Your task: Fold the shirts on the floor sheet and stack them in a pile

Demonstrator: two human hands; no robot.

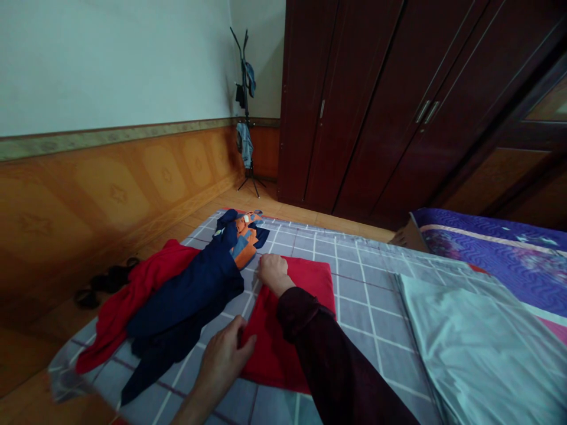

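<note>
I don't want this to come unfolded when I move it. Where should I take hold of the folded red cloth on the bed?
Probably grip the folded red cloth by two opposite edges: its straight left edge, from the left, where the left hand is, and its far edge, from above, under the right hand. It lies flat on the checked bedsheet, so this should lift it evenly.

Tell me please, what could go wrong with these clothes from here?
The folded red cloth might shift and lose its fold, because the left hand and right hand rest at its edges. The navy garment lies against it and could get dragged along. The crumpled red garment lies at the edge of the bed, so it might slip to the floor.
</note>
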